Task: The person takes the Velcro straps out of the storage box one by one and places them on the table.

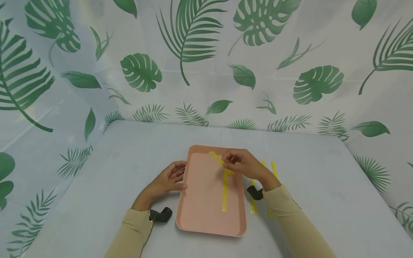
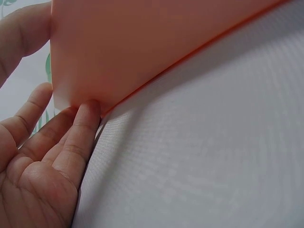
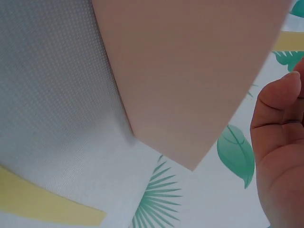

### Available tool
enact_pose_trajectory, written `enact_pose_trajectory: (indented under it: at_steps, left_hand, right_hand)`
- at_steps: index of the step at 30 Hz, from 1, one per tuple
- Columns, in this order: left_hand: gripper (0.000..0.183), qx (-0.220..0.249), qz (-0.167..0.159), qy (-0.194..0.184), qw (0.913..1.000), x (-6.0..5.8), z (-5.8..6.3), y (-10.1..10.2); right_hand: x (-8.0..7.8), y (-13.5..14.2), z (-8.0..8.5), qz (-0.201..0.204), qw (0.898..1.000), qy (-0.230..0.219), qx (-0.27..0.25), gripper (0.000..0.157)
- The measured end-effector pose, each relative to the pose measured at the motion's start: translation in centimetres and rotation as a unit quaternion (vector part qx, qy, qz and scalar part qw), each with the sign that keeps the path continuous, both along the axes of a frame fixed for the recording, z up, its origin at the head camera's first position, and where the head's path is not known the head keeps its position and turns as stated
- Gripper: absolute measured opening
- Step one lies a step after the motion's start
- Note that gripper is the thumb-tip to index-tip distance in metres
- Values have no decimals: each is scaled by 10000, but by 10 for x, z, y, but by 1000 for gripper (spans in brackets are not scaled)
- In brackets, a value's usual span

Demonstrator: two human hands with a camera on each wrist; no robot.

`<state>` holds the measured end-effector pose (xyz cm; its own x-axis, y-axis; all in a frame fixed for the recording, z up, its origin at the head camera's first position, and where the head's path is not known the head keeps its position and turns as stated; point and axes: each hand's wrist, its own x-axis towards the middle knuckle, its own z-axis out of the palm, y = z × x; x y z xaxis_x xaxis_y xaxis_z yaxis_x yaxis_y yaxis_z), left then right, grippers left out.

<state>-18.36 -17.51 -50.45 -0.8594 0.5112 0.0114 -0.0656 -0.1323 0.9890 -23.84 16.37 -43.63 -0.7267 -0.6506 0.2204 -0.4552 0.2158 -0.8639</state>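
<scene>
A shallow pink tray (image 1: 203, 215) lies lengthwise on the white table. At its left side, my left hand (image 1: 168, 181) grips the wall, thumb over the rim and fingers against the outside, as the left wrist view also shows. Over the tray's upper right part, my right hand (image 1: 243, 165) pinches a yellow strip (image 1: 217, 157) between thumb and fingertips. This strip runs slantwise, its lower end overlapping the top of a second yellow strip (image 1: 224, 193) that lies straight on the tray floor. In the right wrist view, the pinched strip (image 3: 289, 41) shows past the tray wall, beside the curled fingers.
Several more yellow strips (image 1: 253, 208) lie on the table (image 1: 309, 200) right of the tray, partly hidden by the right wrist. A white cloth with green leaf prints (image 1: 206, 93) hangs behind and at the sides. Black wrist cameras (image 1: 160, 215) sit on both sleeves.
</scene>
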Motion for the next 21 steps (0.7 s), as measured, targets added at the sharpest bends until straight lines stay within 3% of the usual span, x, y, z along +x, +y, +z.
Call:
enact_pose_trajectory:
  at_steps: [12,21]
  left_hand:
    - [92,17,-33,41,10000,-1,-3,0]
    - [92,74,-19,13,10000,0,-3,0]
  right_hand:
    - [7,6,2,132,9976,-478,-477,7]
    - [14,14,-1,2,9968,-522,-608,6]
